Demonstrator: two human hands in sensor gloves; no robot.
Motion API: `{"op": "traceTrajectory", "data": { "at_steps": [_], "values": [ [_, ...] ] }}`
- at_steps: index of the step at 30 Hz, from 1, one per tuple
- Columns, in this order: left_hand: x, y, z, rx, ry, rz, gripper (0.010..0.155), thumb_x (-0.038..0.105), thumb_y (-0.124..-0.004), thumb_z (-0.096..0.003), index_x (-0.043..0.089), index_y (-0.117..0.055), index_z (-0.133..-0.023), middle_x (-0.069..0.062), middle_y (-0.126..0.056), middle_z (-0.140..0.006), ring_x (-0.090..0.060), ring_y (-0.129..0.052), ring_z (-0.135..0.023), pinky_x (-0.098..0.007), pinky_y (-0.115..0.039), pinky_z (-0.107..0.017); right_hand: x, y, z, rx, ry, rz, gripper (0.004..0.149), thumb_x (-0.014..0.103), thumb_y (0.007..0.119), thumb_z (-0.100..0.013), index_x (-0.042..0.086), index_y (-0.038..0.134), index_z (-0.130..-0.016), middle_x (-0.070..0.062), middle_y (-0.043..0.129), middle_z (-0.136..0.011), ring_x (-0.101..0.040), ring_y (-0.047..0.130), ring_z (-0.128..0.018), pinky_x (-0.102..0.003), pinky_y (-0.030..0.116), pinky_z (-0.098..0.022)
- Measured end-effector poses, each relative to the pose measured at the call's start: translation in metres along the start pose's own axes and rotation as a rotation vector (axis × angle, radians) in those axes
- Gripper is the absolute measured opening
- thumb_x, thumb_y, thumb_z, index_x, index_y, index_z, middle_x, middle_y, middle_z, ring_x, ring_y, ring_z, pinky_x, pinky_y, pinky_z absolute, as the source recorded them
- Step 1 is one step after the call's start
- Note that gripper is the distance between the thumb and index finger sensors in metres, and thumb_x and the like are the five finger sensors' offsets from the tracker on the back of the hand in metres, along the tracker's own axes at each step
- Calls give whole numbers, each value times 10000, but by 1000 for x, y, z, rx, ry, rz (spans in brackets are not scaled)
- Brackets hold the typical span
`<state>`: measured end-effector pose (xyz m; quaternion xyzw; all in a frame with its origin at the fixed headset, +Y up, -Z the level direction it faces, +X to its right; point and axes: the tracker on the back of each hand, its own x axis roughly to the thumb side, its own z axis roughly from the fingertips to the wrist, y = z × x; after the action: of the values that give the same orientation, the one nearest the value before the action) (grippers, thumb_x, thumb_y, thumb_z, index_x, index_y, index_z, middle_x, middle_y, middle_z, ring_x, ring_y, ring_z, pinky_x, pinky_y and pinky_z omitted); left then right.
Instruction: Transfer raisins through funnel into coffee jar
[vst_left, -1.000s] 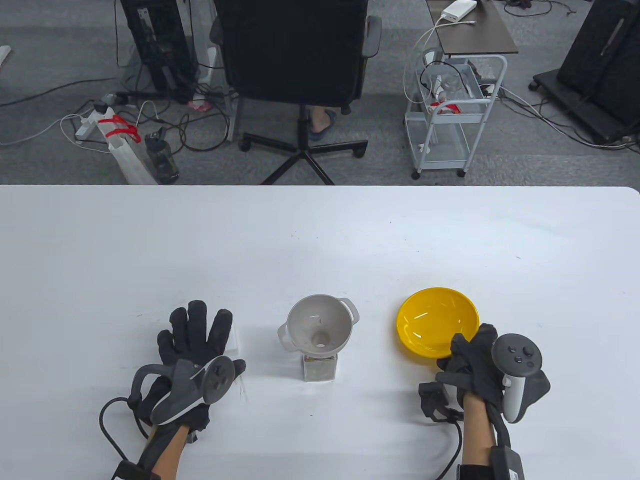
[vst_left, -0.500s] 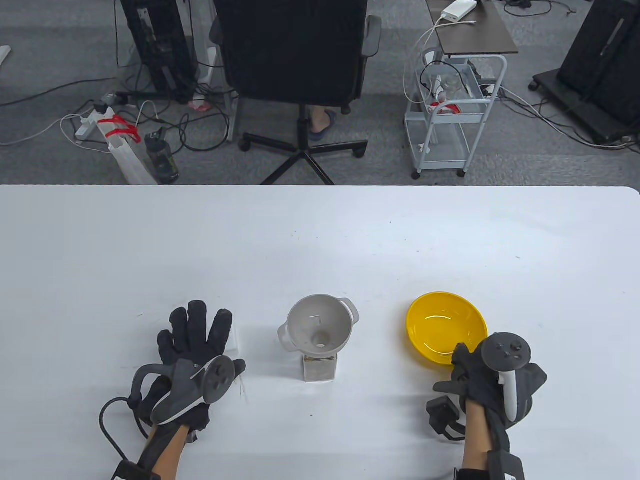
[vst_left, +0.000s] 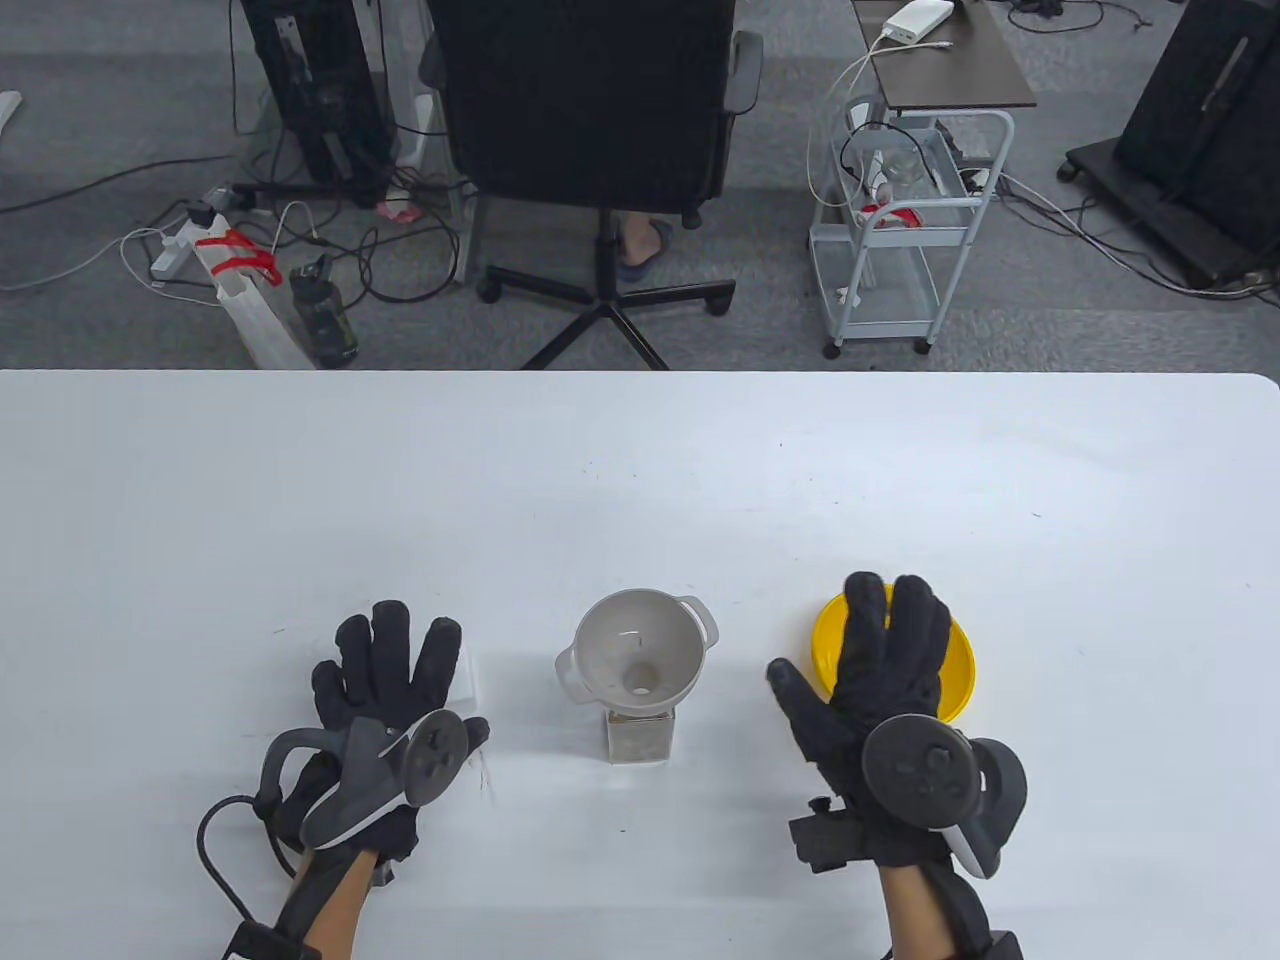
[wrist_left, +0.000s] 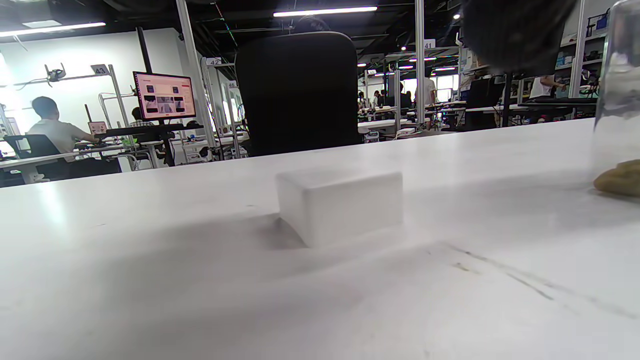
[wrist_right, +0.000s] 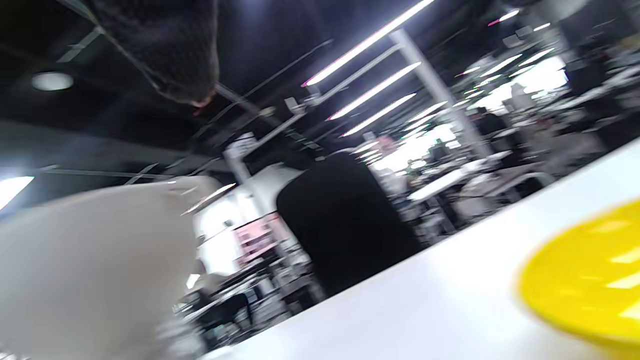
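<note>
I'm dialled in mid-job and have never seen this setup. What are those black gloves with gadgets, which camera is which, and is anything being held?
Those are a person's hands in sensor gloves, each with a tracker strapped on its back. One camera looks down at the white table; the other two ride on the wrists. The left hand lies flat beside a small white block. A grey funnel sits in the jar. The right hand is spread open above the empty yellow bowl. Neither hand holds anything.

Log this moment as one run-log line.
left hand flat on table, open | right hand open over yellow bowl | funnel seated on jar | bowl looks empty
</note>
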<state>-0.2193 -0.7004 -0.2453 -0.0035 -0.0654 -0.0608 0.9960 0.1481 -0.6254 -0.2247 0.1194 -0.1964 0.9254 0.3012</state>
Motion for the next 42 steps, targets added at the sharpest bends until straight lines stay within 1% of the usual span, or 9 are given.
{"op": "traceTrajectory", "data": {
  "at_steps": [2,7,12,16,20,23,31,35,42],
  "values": [
    [0,0,0,-2,2,1,920,664,-664,-578,248,-136,-1207,-287,-123,-1272,-614,-289,-1125,-758,-424,-732,25,2,2,38,-134,-22,927,550,762,-609,170,123,-1162,-420,78,-1121,-744,191,-969,-812,426,-664],
    [-1,0,0,-2,2,3,919,665,-661,-578,249,-135,-1206,-286,-127,-1271,-612,-289,-1127,-758,-424,-732,63,17,3,166,-285,20,898,570,778,-584,196,219,-1178,-405,82,-1132,-732,163,-975,-827,405,-659],
    [-1,-1,-1,2,-1,10,920,665,-661,-578,248,-135,-1207,-288,-124,-1271,-614,-287,-1126,-759,-423,-733,79,34,-2,274,-320,113,883,569,791,-571,196,277,-1184,-396,80,-1137,-726,155,-978,-832,396,-657],
    [-1,-1,-1,2,-3,11,919,665,-660,-579,248,-135,-1207,-287,-124,-1272,-613,-288,-1126,-758,-423,-733,80,48,-6,353,-298,183,813,546,795,-578,174,386,-1175,-389,124,-1147,-724,171,-983,-826,404,-662],
    [-1,-2,-1,-4,0,5,919,666,-660,-578,248,-135,-1207,-286,-124,-1272,-611,-290,-1127,-759,-423,-732,72,59,-5,271,-299,141,696,493,816,-575,177,526,-1123,-374,223,-1159,-710,244,-996,-813,444,-661],
    [-1,-2,-1,-6,2,1,918,666,-659,-579,248,-135,-1206,-284,-125,-1272,-612,-288,-1126,-758,-423,-733,66,64,-5,305,-277,152,623,463,806,-590,187,568,-1096,-365,218,-1165,-705,243,-999,-807,442,-667],
    [-1,-2,-1,-4,0,1,919,666,-660,-577,249,-136,-1206,-286,-125,-1271,-613,-288,-1126,-759,-424,-732,62,73,-4,269,-270,159,460,365,807,-601,186,668,-1001,-356,328,-1157,-696,310,-996,-785,488,-668],
    [-1,-2,-1,-3,-1,-1,918,665,-659,-579,247,-136,-1207,-285,-125,-1271,-612,-288,-1126,-759,-424,-732,63,72,-4,238,-280,141,430,344,825,-588,180,695,-963,-349,379,-1148,-706,344,-984,-773,508,-670],
    [0,-3,-1,-3,-2,2,917,666,-660,-577,249,-139,-1207,-286,-126,-1271,-612,-288,-1126,-758,-423,-732,64,64,-1,175,-307,90,439,337,838,-576,174,694,-957,-345,394,-1142,-707,373,-975,-753,522,-680]
  ]
}}
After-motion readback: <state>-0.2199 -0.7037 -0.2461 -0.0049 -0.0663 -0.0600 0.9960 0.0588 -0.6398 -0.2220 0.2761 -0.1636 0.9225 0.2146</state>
